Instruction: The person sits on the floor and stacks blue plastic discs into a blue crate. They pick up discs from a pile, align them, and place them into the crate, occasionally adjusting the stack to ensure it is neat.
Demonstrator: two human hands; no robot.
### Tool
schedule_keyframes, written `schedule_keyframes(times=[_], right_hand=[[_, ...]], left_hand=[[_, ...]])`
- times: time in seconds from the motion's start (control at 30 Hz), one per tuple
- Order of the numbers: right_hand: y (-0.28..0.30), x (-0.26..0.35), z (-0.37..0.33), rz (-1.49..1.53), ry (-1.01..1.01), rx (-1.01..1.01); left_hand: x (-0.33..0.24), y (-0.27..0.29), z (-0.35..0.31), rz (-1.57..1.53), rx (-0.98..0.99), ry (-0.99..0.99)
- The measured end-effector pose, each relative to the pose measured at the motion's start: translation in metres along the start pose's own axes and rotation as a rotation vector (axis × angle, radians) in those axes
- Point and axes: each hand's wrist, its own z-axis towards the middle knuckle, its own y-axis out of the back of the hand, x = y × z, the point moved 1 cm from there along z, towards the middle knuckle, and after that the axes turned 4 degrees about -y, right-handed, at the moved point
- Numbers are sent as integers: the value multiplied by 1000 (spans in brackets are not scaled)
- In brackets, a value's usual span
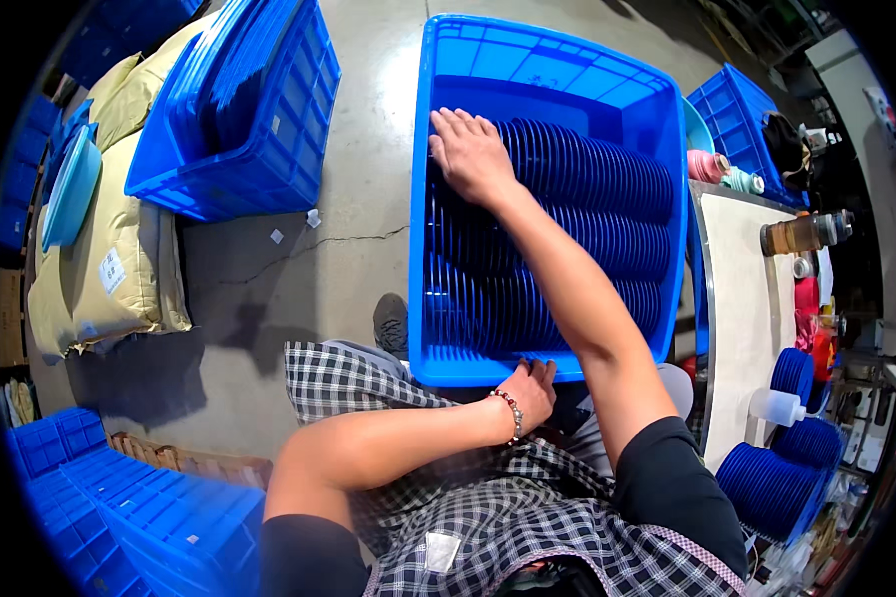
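Observation:
In front of me is a deep blue plastic bin (548, 373) packed with rows of thin dark-blue round discs (577, 234) standing on edge. At the far left end of the back row, my right hand (471, 157) lies over the discs with its fingers stretched out toward the bin's left wall. My left hand (530, 395), with a beaded bracelet on its wrist, has its fingers bent over the near rim of the bin. Its thumb side is partly hidden. Part of the bin's floor and back wall shows behind the back row.
Left stands another blue bin (239, 169) of stacked blue pieces, near tan sacks (134, 229). Blue crates (159, 507) fill the lower left. On the right, a pale worktable (747, 298) holds a brown bottle (806, 234), a white bottle (777, 407) and more discs (767, 493).

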Motion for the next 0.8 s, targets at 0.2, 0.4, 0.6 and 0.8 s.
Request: schedule_keyframes(times=[0.2,0.4,0.6,0.8], right_hand=[[-10,46,-113,-8,48,-48],[21,94,-194,168,35,70],[50,47,-102,160,121,-221],[70,-94,18,-24,-492,358]], left_hand=[[-2,-16,5,-106,67,12],[0,4,3,-213,147,-12],[2,1,10,-9,171,17],[8,11,11,-11,132,-45]])
